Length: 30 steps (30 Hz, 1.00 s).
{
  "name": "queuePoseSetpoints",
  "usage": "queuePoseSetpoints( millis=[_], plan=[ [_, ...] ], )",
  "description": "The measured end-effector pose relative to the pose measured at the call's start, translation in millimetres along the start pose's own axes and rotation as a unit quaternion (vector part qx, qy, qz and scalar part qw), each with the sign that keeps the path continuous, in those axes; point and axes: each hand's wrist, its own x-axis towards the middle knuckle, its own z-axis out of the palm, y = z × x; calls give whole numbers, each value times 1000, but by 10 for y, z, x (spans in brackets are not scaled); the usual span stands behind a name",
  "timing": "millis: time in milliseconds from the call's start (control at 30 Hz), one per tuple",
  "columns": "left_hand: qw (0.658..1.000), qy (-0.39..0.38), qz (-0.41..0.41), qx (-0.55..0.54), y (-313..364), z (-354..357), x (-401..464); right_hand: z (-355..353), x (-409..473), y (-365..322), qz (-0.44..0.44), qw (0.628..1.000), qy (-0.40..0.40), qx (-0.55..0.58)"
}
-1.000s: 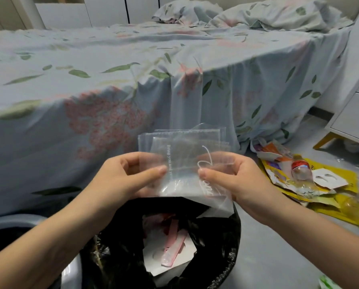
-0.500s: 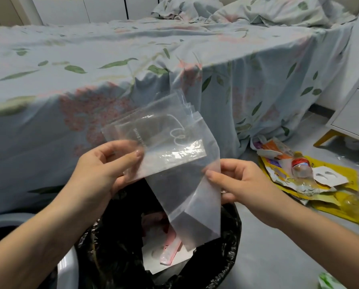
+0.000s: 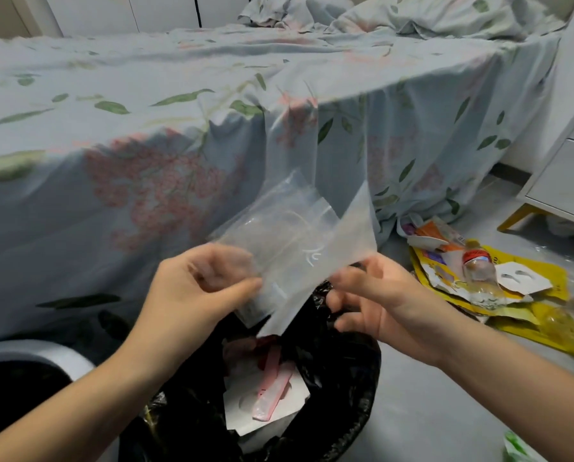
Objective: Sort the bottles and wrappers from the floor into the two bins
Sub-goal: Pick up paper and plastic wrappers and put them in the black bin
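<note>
Floral cotton covers the bed (image 3: 179,128) beyond your grip. Directly under it, the black-lined bin (image 3: 345,378) holds white and pink wrappers; a second, grey-rimmed bin (image 3: 45,356) stands left of it. Right of your grip, a red-capped bottle (image 3: 480,268) lies on yellow wrappers (image 3: 545,321). White marks on the clear wrappers (image 3: 299,248) are unreadable. Your left hand (image 3: 195,288) pinches them; your right hand (image 3: 375,295), fingers loosely spread, touches their edge.

Bedroom, probably home — made bed (image 3: 212,95), drawers (image 3: 565,175)
</note>
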Motion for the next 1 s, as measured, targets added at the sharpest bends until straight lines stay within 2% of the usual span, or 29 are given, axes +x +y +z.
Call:
queuePoseSetpoints(
  millis=[100, 167, 267, 367, 433, 467, 500, 567, 600, 667, 733, 833, 933, 1000],
  plan=[
    [995, -92, -22, 24, -50, -40, -18, -12, 19, 16, -29, 992, 68, -99],
    [987, -152, -33, 43, -80, -55, -23, -43, 22, 2, -36, 990, 69, -120],
    [978, -198, -55, 35, -102, -33, -46, -95, 29, -13, -1, 987, 60, -149],
    [970, -224, -86, 47, -112, -81, -17, -116, 57, 2, 26, 974, 53, -219],
    [971, -212, -80, 75, -128, -174, 36, -128, 95, 10, -2, 963, 62, -262],
    [976, -180, -65, 106, -141, -228, 73, -139, 117, 9, -35, 951, 73, -297],
    [977, -142, -44, 152, -156, -289, 109, -142, 134, 1, -83, 930, 93, -347],
    [967, -73, 10, 242, -136, -398, 151, -129, 169, -7, -200, 858, 123, -458],
    [963, -47, 30, 265, -125, -444, 171, -99, 181, 1, -249, 823, 116, -498],
    [964, -29, 39, 262, -105, -505, 198, 0, 194, 36, -302, 762, 35, -572],
    [968, -44, 30, 243, -98, -503, 182, 113, 235, 173, -302, 667, -79, -676],
    [968, -78, 32, 237, -127, -431, 124, 274, 371, 478, -312, 533, -161, -770],
    [963, -98, 38, 248, -180, -370, 76, 435, 498, 761, -279, 463, -222, -811],
    [959, -106, 44, 258, -214, -349, 61, 505, 526, 830, -199, 455, -287, -819]
  ],
)
